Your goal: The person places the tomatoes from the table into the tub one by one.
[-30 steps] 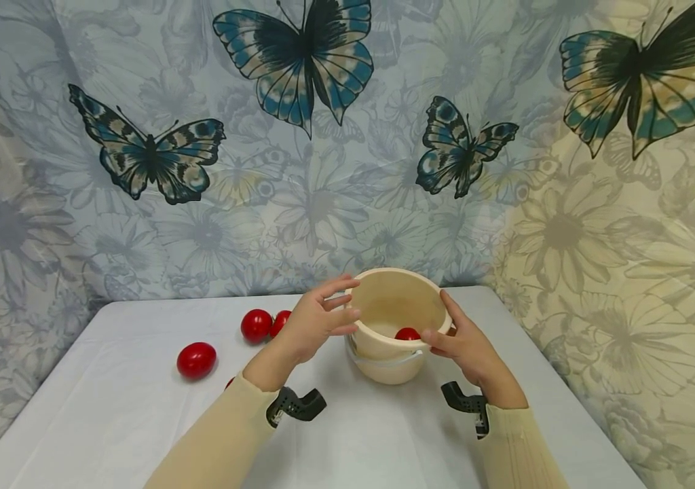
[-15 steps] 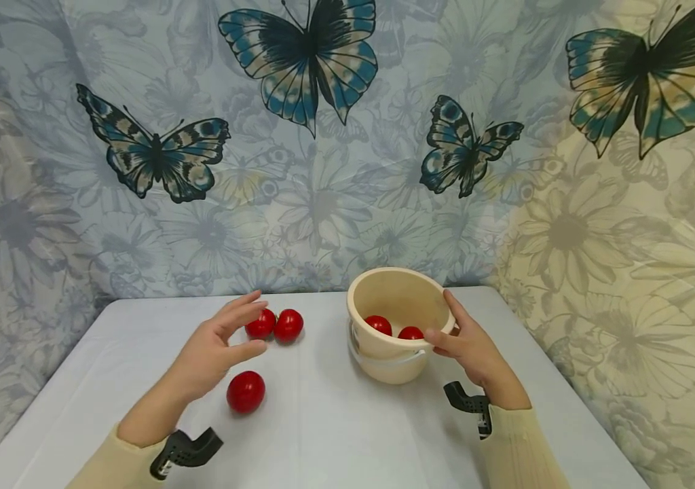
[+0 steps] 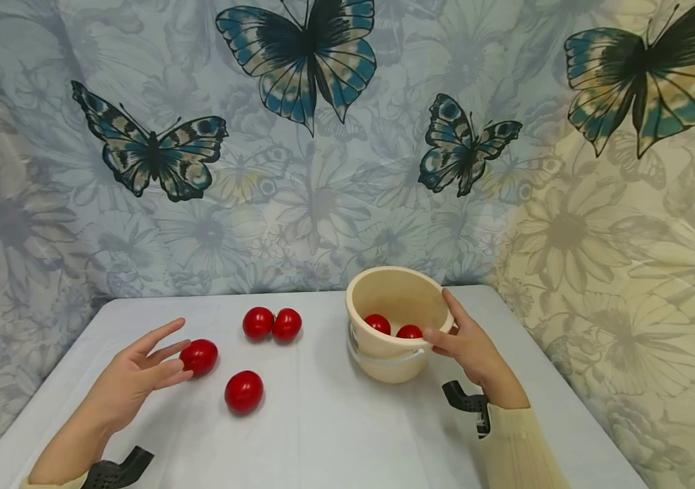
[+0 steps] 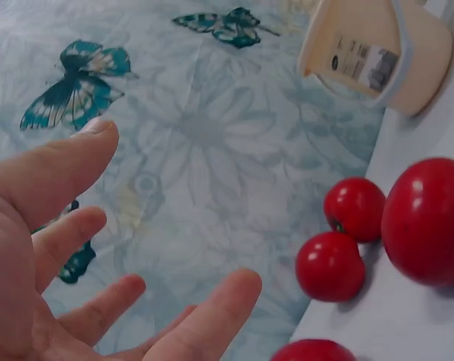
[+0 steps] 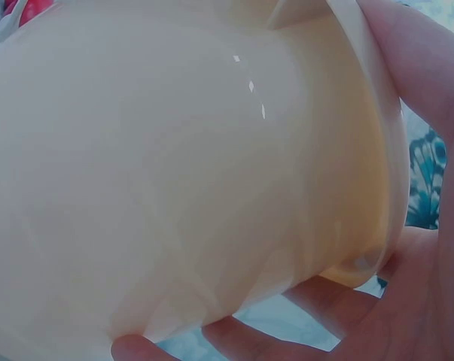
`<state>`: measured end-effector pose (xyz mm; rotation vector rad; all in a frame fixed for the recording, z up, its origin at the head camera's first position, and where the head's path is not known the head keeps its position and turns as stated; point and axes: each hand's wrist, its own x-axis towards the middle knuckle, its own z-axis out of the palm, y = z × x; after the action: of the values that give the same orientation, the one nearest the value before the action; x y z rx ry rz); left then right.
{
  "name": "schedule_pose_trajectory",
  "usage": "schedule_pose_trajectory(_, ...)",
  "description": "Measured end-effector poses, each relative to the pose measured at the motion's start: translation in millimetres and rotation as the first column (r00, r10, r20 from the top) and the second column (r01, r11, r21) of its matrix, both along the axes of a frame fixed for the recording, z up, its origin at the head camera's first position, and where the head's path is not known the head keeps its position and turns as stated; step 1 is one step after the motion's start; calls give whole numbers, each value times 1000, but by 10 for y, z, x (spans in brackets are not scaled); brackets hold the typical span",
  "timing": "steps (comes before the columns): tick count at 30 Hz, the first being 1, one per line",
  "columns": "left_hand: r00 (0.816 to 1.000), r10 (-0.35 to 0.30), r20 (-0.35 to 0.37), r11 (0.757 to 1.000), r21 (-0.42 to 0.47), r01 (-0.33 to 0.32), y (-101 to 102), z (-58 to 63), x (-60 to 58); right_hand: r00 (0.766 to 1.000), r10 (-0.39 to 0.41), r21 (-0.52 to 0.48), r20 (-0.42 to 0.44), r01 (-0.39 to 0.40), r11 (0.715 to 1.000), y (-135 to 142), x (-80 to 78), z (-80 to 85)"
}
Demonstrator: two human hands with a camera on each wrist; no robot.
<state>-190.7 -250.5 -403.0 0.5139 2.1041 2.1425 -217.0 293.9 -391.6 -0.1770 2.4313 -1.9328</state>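
My left hand (image 3: 120, 387) is at the left of the table with its fingers spread and nothing in its grasp. Its fingertips overlap an oval red tomato (image 3: 202, 356) in the head view; the left wrist view shows the palm and fingers (image 4: 99, 308) bare. My right hand (image 3: 472, 353) grips the rim of a cream bucket (image 3: 387, 371), thumb at the rim and other fingers along the outer wall (image 5: 174, 173). Inside lie a red tomato (image 3: 377, 323) and a second tomato (image 3: 410, 331), partly hidden by the front rim.
Nearer the front sits a round tomato (image 3: 244, 392). Farther back, a tomato (image 3: 258, 324) and its neighbour (image 3: 287, 325) lie side by side. The white table (image 3: 335, 435) ends at a butterfly-patterned cloth (image 3: 323, 224). A pale handle (image 3: 384, 360) hangs across the bucket's front.
A tomato has dropped from my left hand into the bucket, joining the one there. The left hand has swung left, away from the bucket, to the oval tomato. My right hand stays at the rim.
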Motion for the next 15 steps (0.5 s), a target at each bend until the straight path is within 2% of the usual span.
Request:
schedule_pose_trajectory(5,998,-49,-26,997,63,51,-164,-148,-100,1000,-4,-1,-9,4,1000,-2,-4,4)
schedule_pose_trajectory(9,998,-63,-30,987,143,66,-329,-335,-218,1000,-4,-3,-4,4,1000,-8,-5,3)
schedule_pose_trajectory(12,999,-44,11,979,198,41,-445,-527,-281,1000,-4,2,1,4,1000,-13,-2,6)
schedule_pose_trajectory(15,996,-11,93,975,223,-10,-524,-727,-309,1000,-3,7,6,3,1000,-16,6,12)
